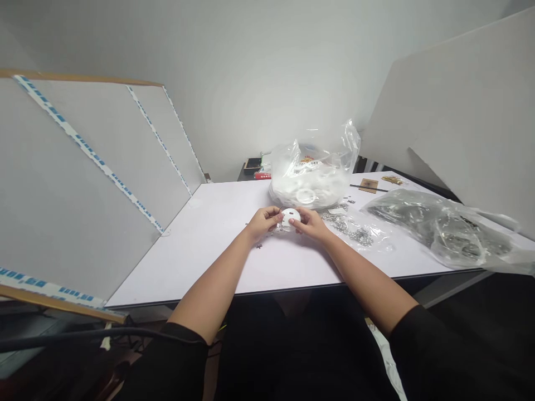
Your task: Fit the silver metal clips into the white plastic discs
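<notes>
At the frame's centre, my left hand and right hand pinched a white disc between thumbs and fingers.

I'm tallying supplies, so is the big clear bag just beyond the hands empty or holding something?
Not empty: the clear bag holds white pieces, visible through its lower part.

disc between left hand and right hand | rear bag behind disc | side bag far right | both on table

White disc, rim partly hidden
</notes>
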### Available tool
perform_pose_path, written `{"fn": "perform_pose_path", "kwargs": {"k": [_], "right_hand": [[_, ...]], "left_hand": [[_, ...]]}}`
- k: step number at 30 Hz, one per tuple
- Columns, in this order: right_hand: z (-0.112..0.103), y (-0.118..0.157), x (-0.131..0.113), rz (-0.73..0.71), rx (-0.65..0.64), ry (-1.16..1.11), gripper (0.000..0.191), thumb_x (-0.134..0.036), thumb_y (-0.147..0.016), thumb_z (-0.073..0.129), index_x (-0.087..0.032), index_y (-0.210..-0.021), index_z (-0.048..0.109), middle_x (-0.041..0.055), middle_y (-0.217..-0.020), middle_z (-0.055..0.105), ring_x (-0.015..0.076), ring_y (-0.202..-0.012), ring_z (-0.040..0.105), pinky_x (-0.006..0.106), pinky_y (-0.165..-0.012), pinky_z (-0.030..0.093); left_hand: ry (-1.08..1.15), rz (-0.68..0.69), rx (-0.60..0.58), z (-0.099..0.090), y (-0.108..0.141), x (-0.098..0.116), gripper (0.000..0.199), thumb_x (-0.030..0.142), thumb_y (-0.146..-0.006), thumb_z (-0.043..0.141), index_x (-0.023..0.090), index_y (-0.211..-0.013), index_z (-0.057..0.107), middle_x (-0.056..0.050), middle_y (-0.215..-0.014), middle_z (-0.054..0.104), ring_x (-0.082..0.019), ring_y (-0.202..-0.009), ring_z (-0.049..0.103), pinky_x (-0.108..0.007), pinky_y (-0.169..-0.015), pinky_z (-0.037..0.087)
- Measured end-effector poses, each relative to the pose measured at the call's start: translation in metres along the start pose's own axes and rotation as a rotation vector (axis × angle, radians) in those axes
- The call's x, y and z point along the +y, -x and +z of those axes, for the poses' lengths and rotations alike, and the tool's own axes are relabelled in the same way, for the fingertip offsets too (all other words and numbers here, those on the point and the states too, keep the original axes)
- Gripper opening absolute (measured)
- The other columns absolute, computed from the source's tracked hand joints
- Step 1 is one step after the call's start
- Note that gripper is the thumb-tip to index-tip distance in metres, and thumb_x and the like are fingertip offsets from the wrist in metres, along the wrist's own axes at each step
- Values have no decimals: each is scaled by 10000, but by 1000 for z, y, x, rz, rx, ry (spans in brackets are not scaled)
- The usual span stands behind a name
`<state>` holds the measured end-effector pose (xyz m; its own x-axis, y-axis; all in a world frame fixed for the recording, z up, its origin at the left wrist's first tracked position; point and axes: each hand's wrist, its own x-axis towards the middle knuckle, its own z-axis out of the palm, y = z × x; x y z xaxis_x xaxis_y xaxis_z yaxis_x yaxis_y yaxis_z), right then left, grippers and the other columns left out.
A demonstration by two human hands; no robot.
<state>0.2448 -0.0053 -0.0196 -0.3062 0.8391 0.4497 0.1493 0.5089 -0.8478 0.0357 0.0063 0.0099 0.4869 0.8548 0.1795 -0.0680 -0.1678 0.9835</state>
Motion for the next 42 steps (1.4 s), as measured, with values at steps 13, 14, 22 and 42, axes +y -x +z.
{"fn": "perform_pose_path", "kwargs": {"k": [13,14,22,42], "right_hand": [[-1,-1,-2,-115,-4,88,502,-549,-834,711,-113,-1082,701,101,-921,719,191,-763,663,283,-653,533],[-1,-1,-2,-125,-1,106,502,-549,-838,706,-114,-1087,701,101,-916,718,191,-758,663,282,-647,530],[-1,0,-4,-159,34,174,456,-499,-825,703,-121,-1079,720,87,-867,720,167,-688,624,256,-586,485],[0,0,-4,-188,98,287,425,-411,-759,695,-125,-1067,756,50,-736,699,108,-522,479,239,-511,407]], "left_hand": [[-74,-54,10,-4,4,4,598,629,-548,884,102,-710,652,32,-490,431,-58,-460,343,-226,-476,237],[-73,-56,17,-4,4,4,597,625,-540,888,101,-709,658,25,-497,447,-65,-467,369,-227,-483,257],[-104,-48,53,-7,1,0,622,629,-517,908,82,-739,712,-53,-631,630,-111,-564,532,-239,-561,395],[-217,-8,109,-6,3,-1,483,505,-568,881,77,-755,756,-71,-649,646,-113,-577,514,-244,-564,377]]}}
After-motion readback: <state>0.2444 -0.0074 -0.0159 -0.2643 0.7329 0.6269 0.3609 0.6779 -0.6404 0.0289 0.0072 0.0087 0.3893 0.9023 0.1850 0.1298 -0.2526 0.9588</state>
